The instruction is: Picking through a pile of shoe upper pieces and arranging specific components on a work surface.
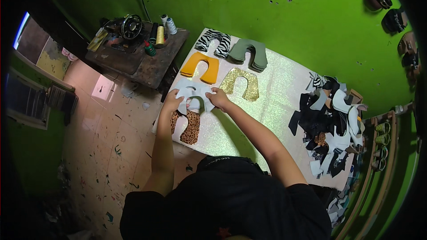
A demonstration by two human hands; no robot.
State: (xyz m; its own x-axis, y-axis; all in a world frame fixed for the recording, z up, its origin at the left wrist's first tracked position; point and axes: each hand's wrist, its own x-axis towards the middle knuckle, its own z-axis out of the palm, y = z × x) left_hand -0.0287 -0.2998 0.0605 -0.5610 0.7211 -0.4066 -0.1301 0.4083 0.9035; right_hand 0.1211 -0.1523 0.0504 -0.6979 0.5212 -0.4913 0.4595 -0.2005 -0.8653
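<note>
My left hand (171, 101) and my right hand (217, 98) pinch the two sides of a white U-shaped cut piece (191, 87), with its curve away from me. Directly below it, partly covered by it, lies a leopard-print U-shaped piece (191, 129). Beyond my hands is a stack of orange U-shaped pieces (188, 69), with zebra-print ones (205, 43) farther back. To the right lie a thick grey-green stack (243, 49) and gold glittery pieces (229, 81). Whether more white pieces lie under my hands is hard to see.
The pieces lie on a table with a shiny pale cover (275, 106). A heap of black and white scraps (331, 124) covers its right end. At the left stands a wooden sewing table (153, 69) with a sewing machine (129, 27) and thread cones (160, 35). Sandals (381, 138) hang on a rack at right.
</note>
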